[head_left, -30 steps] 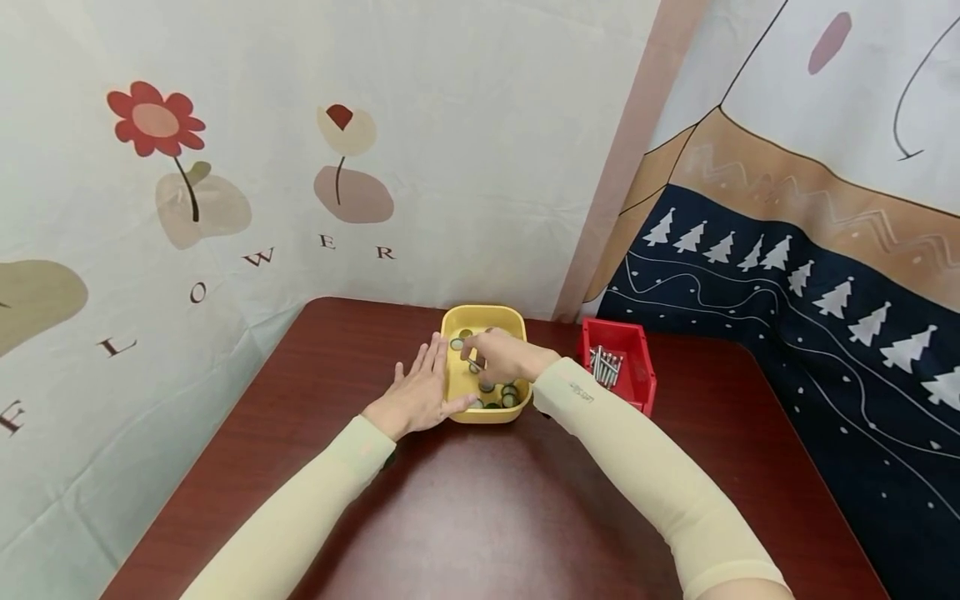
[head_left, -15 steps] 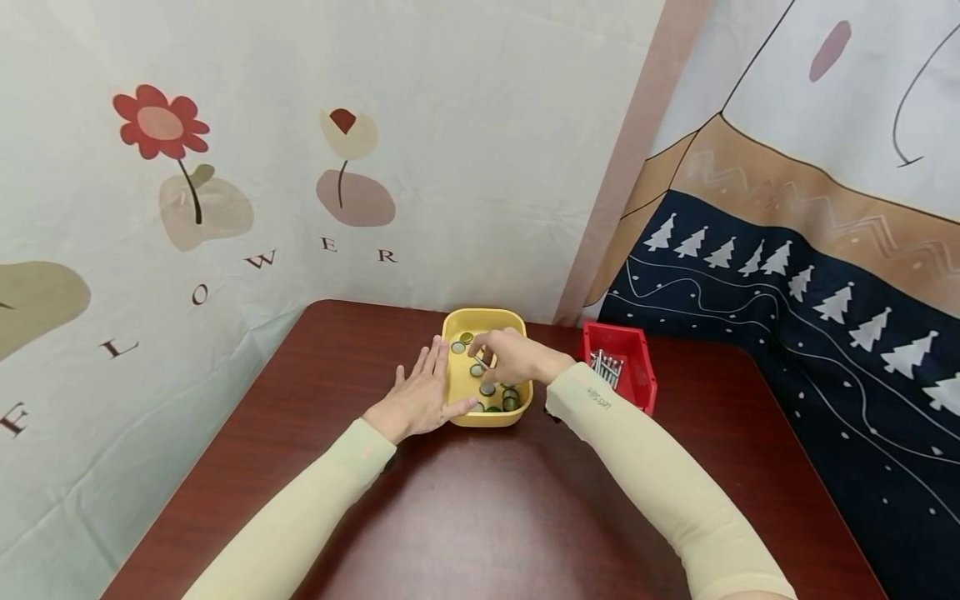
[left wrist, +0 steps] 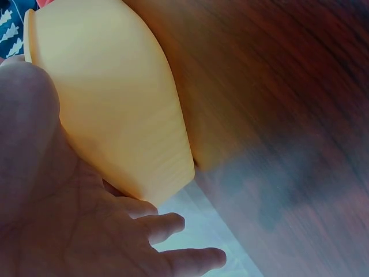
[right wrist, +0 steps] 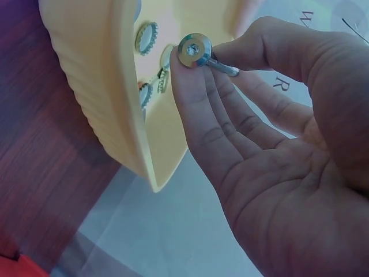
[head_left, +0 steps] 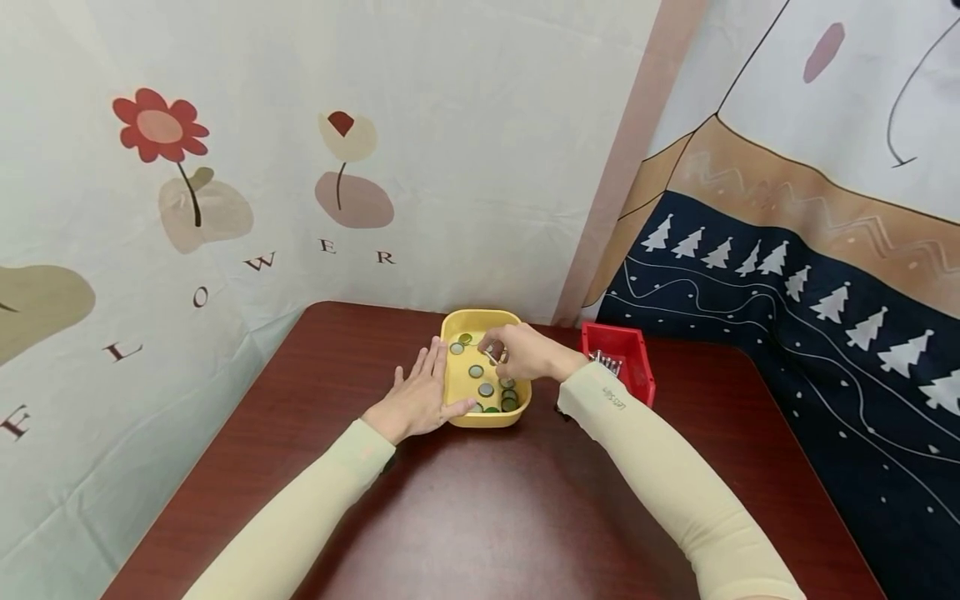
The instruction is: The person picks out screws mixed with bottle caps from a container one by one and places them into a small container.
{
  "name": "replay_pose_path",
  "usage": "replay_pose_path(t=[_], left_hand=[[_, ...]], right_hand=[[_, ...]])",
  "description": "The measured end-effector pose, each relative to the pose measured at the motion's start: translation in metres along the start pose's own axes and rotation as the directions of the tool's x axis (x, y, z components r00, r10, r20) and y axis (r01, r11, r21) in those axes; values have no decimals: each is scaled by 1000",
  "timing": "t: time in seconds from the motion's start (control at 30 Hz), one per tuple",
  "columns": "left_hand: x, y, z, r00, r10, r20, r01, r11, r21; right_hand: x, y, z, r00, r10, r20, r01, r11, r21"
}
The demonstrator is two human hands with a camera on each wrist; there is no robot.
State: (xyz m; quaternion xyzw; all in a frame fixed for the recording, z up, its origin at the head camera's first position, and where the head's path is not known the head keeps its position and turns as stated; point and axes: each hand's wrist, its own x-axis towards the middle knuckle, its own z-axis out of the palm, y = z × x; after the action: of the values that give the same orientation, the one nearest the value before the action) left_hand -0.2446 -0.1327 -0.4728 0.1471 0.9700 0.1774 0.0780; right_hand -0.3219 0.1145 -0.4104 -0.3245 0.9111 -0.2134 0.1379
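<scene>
A yellow plastic bin (head_left: 465, 390) stands on the table with several bottle caps (head_left: 476, 372) lying on its floor. Against its left wall rests my left hand (head_left: 418, 392), fingers straight, thumb near the front rim. The left wrist view shows the palm beside the bin's outer wall (left wrist: 115, 92). Over the right part of the bin, my right hand (head_left: 525, 352) pinches a metal bolt between thumb and fingers. Up close in the right wrist view, the bolt (right wrist: 195, 51) has a flat round head with a hex socket. Crimped caps (right wrist: 147, 38) show in the bin beyond it.
To the right of the yellow bin stands a red plastic bin (head_left: 637, 367) holding several metal bolts (head_left: 606, 363). My right forearm passes in front of it. Printed cloth hangs behind the dark red wooden table (head_left: 465, 508) and along its right side.
My right hand, with the bolt in its pinch, has shifted to the right over the yellow bin, uncovering more caps. My left hand has stayed against the bin.
</scene>
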Motion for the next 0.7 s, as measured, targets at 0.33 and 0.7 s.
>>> replay_pose_path(t=[0.33, 0.7], left_hand=[[1, -2, 1, 1000, -4, 3, 4, 1000, 6], [2, -3, 2, 1000, -4, 12, 4, 1000, 8]], right_hand=[[-6, 6, -8, 999, -6, -34, 6, 1000, 5], [-19, 13, -12, 999, 34, -35, -33, 998, 49]])
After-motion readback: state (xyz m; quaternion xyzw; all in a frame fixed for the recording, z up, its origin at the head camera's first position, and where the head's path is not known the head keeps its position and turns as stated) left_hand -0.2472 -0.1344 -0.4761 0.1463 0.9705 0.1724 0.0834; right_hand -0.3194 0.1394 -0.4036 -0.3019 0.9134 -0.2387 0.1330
